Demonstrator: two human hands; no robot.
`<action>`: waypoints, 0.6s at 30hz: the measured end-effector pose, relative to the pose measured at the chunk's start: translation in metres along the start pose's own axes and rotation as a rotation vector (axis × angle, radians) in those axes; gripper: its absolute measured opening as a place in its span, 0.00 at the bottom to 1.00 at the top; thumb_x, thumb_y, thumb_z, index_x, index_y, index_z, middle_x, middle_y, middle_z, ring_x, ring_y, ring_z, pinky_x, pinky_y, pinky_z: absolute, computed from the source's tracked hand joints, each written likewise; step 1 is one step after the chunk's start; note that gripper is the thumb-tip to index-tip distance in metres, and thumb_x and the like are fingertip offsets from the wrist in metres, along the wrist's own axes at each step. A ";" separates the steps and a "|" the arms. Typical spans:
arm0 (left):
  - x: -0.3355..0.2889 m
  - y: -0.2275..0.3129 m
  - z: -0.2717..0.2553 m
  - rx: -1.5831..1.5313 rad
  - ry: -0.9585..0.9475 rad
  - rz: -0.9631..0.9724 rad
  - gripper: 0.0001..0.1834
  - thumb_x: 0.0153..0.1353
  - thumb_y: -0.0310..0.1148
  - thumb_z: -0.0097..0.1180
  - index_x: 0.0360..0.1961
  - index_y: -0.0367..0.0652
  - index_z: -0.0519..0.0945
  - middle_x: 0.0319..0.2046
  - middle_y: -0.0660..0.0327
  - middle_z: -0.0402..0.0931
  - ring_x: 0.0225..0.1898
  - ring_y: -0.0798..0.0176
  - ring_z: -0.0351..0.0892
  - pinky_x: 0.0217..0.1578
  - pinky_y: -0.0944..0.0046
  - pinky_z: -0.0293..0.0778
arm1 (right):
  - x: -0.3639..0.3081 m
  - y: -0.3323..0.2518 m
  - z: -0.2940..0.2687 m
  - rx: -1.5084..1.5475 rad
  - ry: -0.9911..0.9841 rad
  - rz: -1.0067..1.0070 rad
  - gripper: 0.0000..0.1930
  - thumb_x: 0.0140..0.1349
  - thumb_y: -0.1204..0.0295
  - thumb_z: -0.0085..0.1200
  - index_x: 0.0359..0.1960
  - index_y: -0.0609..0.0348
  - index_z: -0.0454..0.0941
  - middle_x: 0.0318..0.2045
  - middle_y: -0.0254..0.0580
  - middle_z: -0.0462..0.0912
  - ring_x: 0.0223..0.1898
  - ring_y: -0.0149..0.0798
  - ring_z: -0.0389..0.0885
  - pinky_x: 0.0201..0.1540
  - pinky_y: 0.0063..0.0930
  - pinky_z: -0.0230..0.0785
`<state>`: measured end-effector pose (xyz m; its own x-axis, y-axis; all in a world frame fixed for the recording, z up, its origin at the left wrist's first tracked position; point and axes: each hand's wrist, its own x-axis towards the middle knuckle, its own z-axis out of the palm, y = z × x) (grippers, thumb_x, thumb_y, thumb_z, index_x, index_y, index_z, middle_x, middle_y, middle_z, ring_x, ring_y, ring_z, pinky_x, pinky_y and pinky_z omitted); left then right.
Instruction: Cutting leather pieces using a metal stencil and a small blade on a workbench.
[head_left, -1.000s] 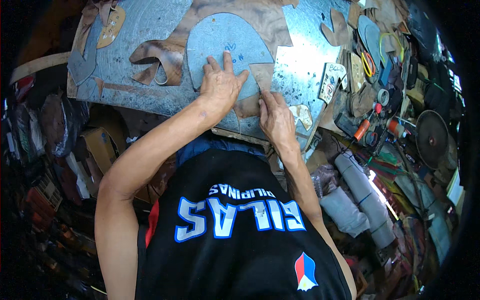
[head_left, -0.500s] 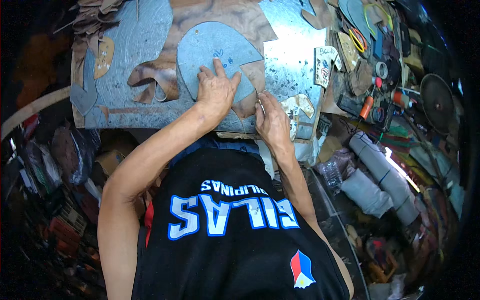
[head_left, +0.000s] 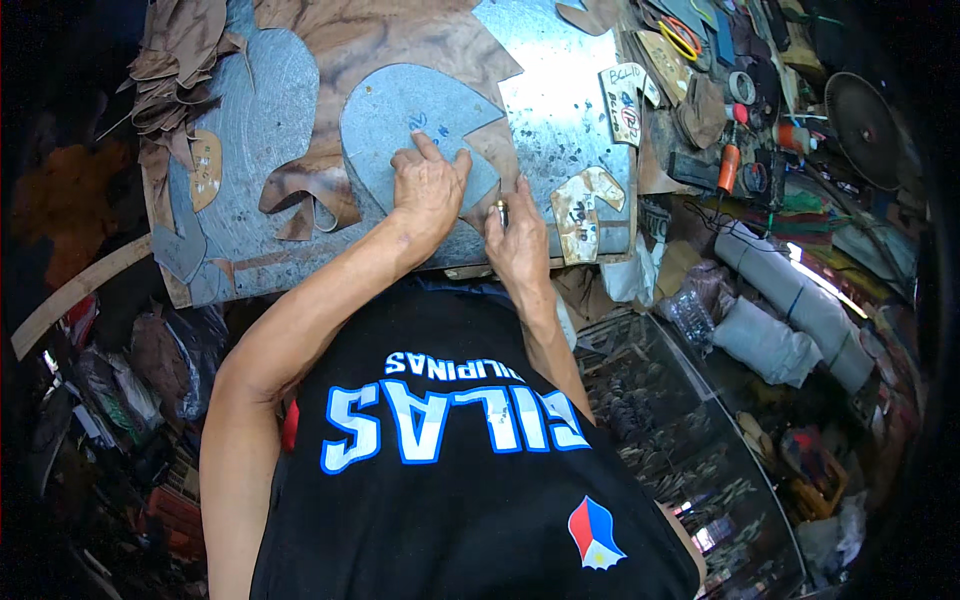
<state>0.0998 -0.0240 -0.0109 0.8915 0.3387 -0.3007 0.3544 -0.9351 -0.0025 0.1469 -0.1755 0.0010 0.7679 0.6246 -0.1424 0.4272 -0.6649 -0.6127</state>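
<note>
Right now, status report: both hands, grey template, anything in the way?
Left hand on grey template. Right hand, grip on slim tool, beside template. Template over brown sheet, partly hidden by left hand.

Table [head_left: 560, 110] is gleaming like scuffed metal | brown sheet [head_left: 400, 35] is looking like smooth, mottled leather | grey template [head_left: 385, 115] is looking matt, like card | black shirt [head_left: 450, 520] is showing matt cloth | pale bundle [head_left: 770, 340] is shining like crinkled plastic | orange handle [head_left: 728, 170] is resembling smooth plastic
</note>
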 end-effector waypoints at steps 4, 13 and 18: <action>0.003 0.005 -0.002 -0.021 0.000 -0.001 0.19 0.64 0.32 0.50 0.57 0.53 0.76 0.59 0.24 0.66 0.40 0.41 0.80 0.38 0.49 0.74 | -0.003 0.003 0.005 0.056 0.022 0.005 0.15 0.63 0.74 0.51 0.46 0.76 0.73 0.61 0.83 0.64 0.54 0.76 0.73 0.54 0.53 0.73; -0.009 0.007 0.016 -0.034 0.054 -0.103 0.26 0.62 0.31 0.54 0.63 0.59 0.74 0.65 0.30 0.61 0.48 0.33 0.78 0.42 0.51 0.79 | 0.058 0.020 -0.064 0.087 -0.291 -0.166 0.15 0.65 0.72 0.54 0.51 0.67 0.79 0.50 0.62 0.81 0.53 0.61 0.80 0.55 0.44 0.72; -0.005 0.011 -0.017 -0.057 -0.049 -0.082 0.29 0.62 0.27 0.52 0.65 0.61 0.74 0.71 0.42 0.56 0.51 0.30 0.76 0.42 0.53 0.81 | 0.173 0.012 -0.066 -0.159 -0.540 -0.767 0.12 0.62 0.73 0.57 0.46 0.55 0.84 0.42 0.46 0.85 0.42 0.53 0.83 0.45 0.40 0.77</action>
<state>0.1040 -0.0342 0.0066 0.8445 0.4070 -0.3482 0.4421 -0.8966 0.0244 0.3165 -0.1021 0.0203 -0.0561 0.9924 -0.1095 0.8136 -0.0181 -0.5812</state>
